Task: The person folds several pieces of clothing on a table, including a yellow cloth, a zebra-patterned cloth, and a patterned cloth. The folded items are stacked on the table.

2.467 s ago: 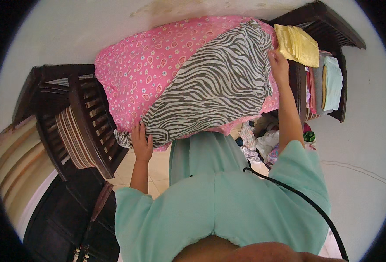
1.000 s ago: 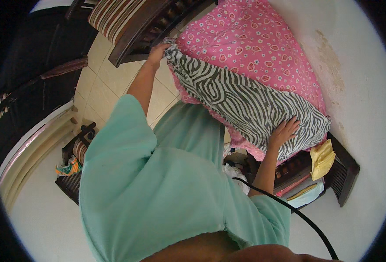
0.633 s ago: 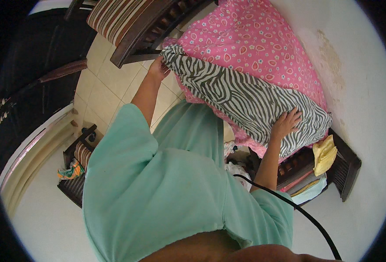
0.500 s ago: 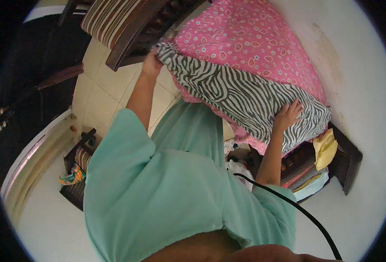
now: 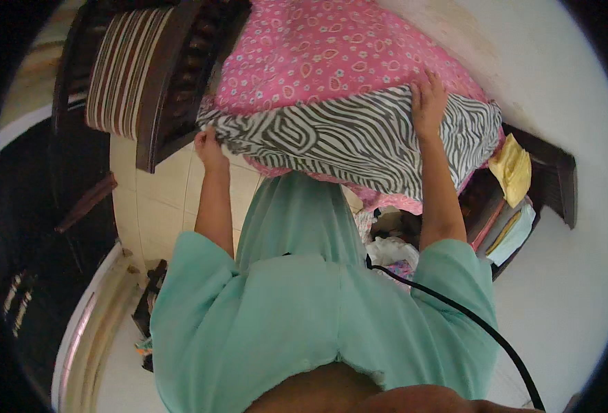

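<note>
A black-and-white zebra-striped cloth [image 5: 338, 134] stretches across the near part of a bed covered with a pink flowered and paisley sheet [image 5: 318, 51]. At the cloth's gathered left end, my left hand [image 5: 211, 148] is closed, pinching its corner. My right hand [image 5: 429, 107] lies on the right part of the cloth, fingers stretched out and their tips reaching past its far edge onto the pink sheet. Folds of pink fabric show beneath the cloth's near edge.
A dark wooden seat with a striped cushion [image 5: 128, 72] stands left of the bed. Right, a dark wooden unit holds a yellow cloth [image 5: 512, 171] and folded fabrics [image 5: 507, 234]. A white bag [image 5: 390, 253] lies below. A black cable [image 5: 469, 313] runs past my right side.
My right hand has moved away from me, to the cloth's far edge. My left hand still holds the left corner, now lower in view. The view has shifted, and the cloth lies more level.
</note>
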`<state>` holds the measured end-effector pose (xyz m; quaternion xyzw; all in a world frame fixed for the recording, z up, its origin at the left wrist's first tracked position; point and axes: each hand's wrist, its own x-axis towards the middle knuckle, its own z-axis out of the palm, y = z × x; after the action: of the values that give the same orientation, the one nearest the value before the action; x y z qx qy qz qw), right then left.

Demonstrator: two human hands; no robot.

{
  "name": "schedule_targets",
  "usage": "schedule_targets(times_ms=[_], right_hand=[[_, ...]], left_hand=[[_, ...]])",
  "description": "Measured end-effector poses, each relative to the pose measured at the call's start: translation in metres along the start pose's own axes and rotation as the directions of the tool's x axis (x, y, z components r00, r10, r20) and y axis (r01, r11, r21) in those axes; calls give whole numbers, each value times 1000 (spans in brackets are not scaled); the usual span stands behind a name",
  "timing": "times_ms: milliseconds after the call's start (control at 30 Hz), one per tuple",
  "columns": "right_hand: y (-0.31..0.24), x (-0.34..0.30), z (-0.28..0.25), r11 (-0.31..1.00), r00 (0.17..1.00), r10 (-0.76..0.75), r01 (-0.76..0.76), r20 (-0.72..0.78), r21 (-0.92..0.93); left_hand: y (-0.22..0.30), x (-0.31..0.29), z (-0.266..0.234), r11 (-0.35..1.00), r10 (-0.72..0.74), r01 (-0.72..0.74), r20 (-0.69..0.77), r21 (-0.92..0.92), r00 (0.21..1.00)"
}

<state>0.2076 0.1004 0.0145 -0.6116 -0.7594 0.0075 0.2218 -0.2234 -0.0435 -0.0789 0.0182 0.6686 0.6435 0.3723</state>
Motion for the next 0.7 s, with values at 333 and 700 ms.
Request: schedule_targets(times_ms=[333, 700], right_hand=[[-14, -15, -18, 981, 981, 192, -192, 23, 23], [97, -185, -76, 688, 654, 721, -715, -229, 121]], left_hand=[[14, -94, 89, 136, 419, -806, 704, 576, 574], [7, -138, 101, 20, 192, -965, 946, 261, 260]])
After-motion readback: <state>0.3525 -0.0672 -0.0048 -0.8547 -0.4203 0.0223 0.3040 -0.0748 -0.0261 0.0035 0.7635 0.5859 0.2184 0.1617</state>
